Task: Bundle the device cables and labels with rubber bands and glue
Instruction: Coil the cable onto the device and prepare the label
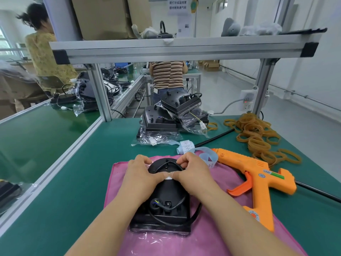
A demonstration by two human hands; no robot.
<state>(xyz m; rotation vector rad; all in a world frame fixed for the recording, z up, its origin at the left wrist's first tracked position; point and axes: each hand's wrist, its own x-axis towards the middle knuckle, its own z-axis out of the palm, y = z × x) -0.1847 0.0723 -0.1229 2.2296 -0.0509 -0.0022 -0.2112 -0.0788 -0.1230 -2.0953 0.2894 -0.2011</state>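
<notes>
Left hand (pixel 142 172) and right hand (pixel 191 172) are curled on top of the black device (pixel 166 200) in the lower middle of the frame. Their thumbs meet and pinch a white label (pixel 168 177) between them. A black cable (pixel 177 221) loops round the near end of the device. The device lies on a pink cloth (pixel 212 237) on the green table (pixel 73 182).

To the left of the cloth there is open green table, all the way to the metal edge (pixel 60 167) that runs up toward the upper middle. The right side is crowded. An orange glue gun (pixel 258 182) lies just beside the right hand, partly on the cloth. A strip of labels (pixel 204 154) curls just above the right hand. A heap of rubber bands (pixel 258 137) lies at the right, near the table's edge.

Clear bags (pixel 166 137) sit in the middle of the frame, past the hands. They hold more black devices, stacked up with white plugs poking out. A metal shelf (pixel 184 47) crosses the top
</notes>
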